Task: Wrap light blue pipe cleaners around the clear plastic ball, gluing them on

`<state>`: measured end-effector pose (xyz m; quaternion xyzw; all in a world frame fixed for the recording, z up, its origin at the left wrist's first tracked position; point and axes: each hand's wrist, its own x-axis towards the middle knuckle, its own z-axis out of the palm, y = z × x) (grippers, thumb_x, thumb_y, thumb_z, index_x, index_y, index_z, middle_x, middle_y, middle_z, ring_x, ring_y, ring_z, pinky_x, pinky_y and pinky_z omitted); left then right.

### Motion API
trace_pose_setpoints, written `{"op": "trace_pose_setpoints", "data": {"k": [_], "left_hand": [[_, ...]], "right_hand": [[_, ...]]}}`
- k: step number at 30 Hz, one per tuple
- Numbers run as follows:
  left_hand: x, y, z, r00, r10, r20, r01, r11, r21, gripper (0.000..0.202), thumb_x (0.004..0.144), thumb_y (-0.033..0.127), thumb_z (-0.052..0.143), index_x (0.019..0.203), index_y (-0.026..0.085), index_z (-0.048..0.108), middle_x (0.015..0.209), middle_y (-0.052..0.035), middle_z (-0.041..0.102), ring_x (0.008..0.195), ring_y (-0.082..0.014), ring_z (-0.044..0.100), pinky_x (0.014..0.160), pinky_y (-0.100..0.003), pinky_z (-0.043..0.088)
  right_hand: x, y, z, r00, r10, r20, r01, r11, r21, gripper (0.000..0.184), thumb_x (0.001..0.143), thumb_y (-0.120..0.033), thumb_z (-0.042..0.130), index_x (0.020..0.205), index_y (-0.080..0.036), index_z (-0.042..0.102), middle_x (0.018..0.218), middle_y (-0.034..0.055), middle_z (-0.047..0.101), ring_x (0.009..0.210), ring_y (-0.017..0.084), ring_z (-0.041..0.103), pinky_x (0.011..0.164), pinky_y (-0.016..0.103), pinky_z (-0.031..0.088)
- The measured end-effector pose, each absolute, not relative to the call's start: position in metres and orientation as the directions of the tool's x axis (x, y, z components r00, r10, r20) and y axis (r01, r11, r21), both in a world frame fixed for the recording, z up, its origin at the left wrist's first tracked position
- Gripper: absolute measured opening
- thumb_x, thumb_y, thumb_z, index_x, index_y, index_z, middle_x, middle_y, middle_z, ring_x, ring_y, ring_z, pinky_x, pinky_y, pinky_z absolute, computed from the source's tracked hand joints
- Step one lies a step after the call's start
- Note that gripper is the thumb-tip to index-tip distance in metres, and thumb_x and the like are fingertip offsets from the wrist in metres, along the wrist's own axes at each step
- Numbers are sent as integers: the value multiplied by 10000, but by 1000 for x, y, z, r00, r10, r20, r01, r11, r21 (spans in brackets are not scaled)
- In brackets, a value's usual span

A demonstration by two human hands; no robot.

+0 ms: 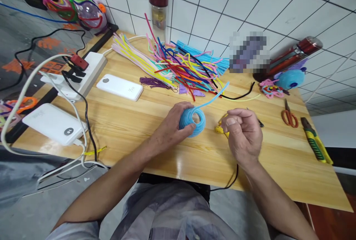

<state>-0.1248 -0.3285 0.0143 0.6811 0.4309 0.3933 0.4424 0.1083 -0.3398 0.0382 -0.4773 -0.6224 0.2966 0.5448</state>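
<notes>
My left hand (176, 127) is closed around a ball of light-blue pipe cleaner (183, 120), wound in rings with a hole through its middle. One loose end of the pipe cleaner sticks out from its top, up and to the right. To the right, my right hand (243, 134) is raised with thumb and fingers pressed together; whether anything is in that pinch does not show. Behind and beneath it lies a yellow object (219, 128), mostly hidden by the hand. A black cord (236, 175) runs from under my right wrist over the table's front edge.
Many coloured pipe cleaners (189, 65) are heaped at the back. White power banks (120, 87) and a power strip (91, 71) with cables stand left. Orange-handled scissors (289, 117) and green-yellow pliers (315, 143) lie right. A bottle (158, 13) and a red flask (292, 56) stand near the wall.
</notes>
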Motion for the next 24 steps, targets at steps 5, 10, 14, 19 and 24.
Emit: {"op": "trace_pose_setpoints", "data": {"k": [5,10,14,19,24], "left_hand": [[-125,-328,14,314,937,153,233,-232,945,519,939,349,675,1423,239,521,1526,-136,578,1464,-332,531,1292,-525,406],[-124,-329,17,328,932,152,231,-235,944,508,957,352,665,1426,227,518,1532,-146,575,1483,-332,515,1299,-521,394],[-125,-329,16,323,930,174,220,-253,942,500,962,353,665,1424,225,520,1519,-147,585,1468,-333,528,1292,-529,404],[-126,-329,14,333,922,199,211,-279,937,499,972,353,665,1431,227,515,1512,-151,589,1465,-328,534,1287,-531,414],[-124,-330,12,335,916,222,228,-308,924,487,976,363,667,1424,235,523,1508,-141,600,1460,-324,542,1280,-533,424]], "right_hand": [[127,-324,40,-49,849,525,613,441,-655,207,982,-335,734,1169,-259,687,923,19,707,825,204,702,767,372,602],[120,-314,62,-445,681,581,671,683,-288,278,1030,-260,669,1305,-296,692,1451,113,715,1370,345,659,1163,603,499],[106,-303,67,-585,644,492,619,747,-242,274,1082,-312,602,1339,-315,698,1434,90,738,1387,334,649,1183,609,469],[97,-296,63,-586,636,502,590,760,-273,203,1079,-316,635,1250,-266,733,1137,83,815,1070,276,746,999,492,544],[90,-296,58,-477,690,545,620,703,-348,104,1045,-330,692,1038,-245,753,948,54,807,919,246,749,859,409,554]]}}
